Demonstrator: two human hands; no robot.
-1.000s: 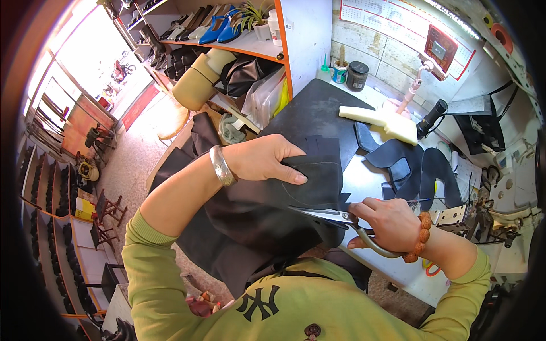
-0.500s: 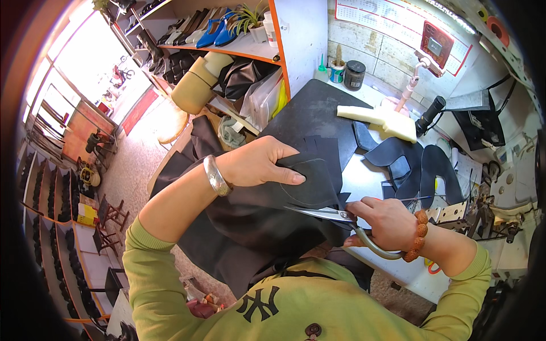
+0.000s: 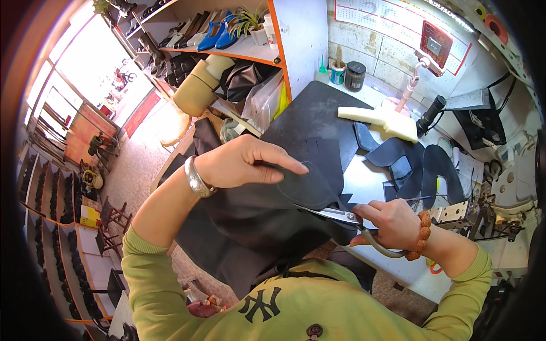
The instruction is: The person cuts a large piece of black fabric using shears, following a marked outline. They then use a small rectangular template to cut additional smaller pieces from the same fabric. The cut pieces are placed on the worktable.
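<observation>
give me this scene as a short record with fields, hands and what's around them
left hand: palm down, fingers pressing on the black leather sheet
right hand: grips the scissors, blades at the sheet's edge
sheet marking: a faint curved outline beside the left fingertips
wrists: silver bangle on the left, brown bead bracelet on the right
workbench: black cut leather pieces and a pale yellow foam block
shelf: blue shoes and a potted plant

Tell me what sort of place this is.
Most likely a small shoemaking workshop: shoes line the shelf, cut dark sole-shaped pieces lie on the bench, and the right hand works scissors through black sheet material.
</observation>
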